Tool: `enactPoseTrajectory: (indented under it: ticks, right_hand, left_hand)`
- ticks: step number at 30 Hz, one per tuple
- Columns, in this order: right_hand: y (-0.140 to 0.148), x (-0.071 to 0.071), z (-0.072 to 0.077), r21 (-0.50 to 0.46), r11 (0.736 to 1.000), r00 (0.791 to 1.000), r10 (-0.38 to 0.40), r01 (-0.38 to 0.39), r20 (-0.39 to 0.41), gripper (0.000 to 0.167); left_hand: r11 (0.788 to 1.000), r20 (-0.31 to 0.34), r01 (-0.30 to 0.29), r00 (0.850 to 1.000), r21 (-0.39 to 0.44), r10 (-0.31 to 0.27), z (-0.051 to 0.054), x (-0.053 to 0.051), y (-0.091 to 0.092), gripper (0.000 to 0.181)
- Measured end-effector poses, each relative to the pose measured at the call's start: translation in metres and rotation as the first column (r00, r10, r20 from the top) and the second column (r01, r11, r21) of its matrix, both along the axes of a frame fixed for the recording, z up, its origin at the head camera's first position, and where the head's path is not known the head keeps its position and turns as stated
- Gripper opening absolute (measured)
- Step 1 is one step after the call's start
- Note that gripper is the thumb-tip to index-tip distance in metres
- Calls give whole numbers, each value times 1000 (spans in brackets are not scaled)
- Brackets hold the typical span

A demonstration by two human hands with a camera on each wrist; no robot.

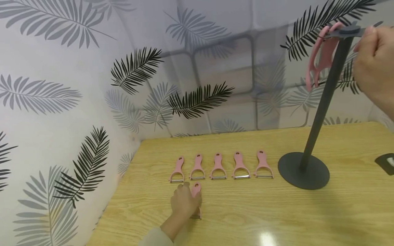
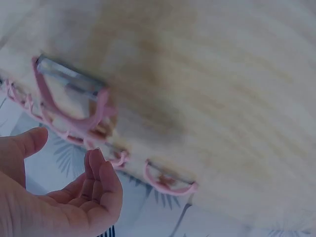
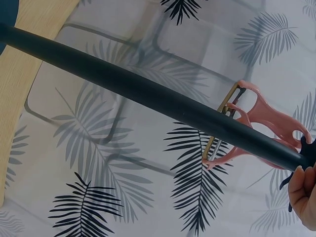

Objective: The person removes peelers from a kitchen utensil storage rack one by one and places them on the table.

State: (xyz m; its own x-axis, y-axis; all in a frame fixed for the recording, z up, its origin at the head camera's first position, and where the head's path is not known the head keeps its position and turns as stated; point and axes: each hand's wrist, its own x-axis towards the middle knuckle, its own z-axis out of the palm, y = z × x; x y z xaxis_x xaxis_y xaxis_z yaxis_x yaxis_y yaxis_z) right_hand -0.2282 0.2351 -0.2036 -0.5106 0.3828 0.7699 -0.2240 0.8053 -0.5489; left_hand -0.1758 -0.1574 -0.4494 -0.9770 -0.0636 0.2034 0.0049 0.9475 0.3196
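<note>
On the wooden table a pink Y-shaped peeler (image 1: 196, 186) lies under my left hand (image 1: 184, 201), its handle end pointing away. In the left wrist view the thumb and the bent fingers (image 2: 106, 185) stand apart near that peeler (image 2: 74, 118); contact is hard to tell. A dark stand (image 1: 320, 109) with a round base rises on the right. At its top, my right hand (image 1: 375, 65) pinches one of the hook arms. Pink peelers (image 1: 313, 61) hang from the hooks on the stand's left side, also in the right wrist view (image 3: 271, 121).
Several pink peelers (image 1: 218, 162) lie in a row behind the left hand, blades toward me. A flat black object (image 1: 386, 163) lies at the table's right edge. Behind the table (image 1: 246, 212) hangs a leaf-patterned curtain (image 1: 215, 68).
</note>
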Motion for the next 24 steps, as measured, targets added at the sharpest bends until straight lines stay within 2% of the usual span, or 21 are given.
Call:
enactPoseTrajectory:
  ticks: [4,7,9,12,15,17,19,22,24]
  right_hand:
    - [2,1,0,-10,1000,1000,9,-9,24,40]
    - [3,2,1,4,1000,999,20,-20,34,43]
    - [5,3,2,20,999,999,29,-30,24,45]
    - [6,1,3,37,997,998,60,-60,4,45]
    - [9,0,4,31,995,995,96,-95,-26,43]
    - [10,-1,5,14,994,994,106,-106,-20,40]
    - [11,-1,5,-4,994,994,107,-107,-4,38]
    - [12,0,6,-35,994,994,106,-105,41,34]
    - [13,1,6,-50,992,991,119,-116,60,32]
  left_hand:
    - [1000,-43,19,999,2,-19,14,-9,8,50]
    - [999,-65,36,997,5,-36,31,-16,18,50]
    - [996,-108,85,991,19,-83,47,-23,24,49]
    - [986,-178,150,975,66,-136,77,-32,35,47]
    - [961,-194,218,964,170,-184,108,-40,49,47]
    - [922,-187,272,956,274,-226,125,-44,60,46]
    - [866,-180,332,942,375,-283,137,-48,69,46]
    - [772,-192,413,910,483,-367,148,-51,85,45]
    - [731,-197,446,893,517,-405,153,-52,95,45]
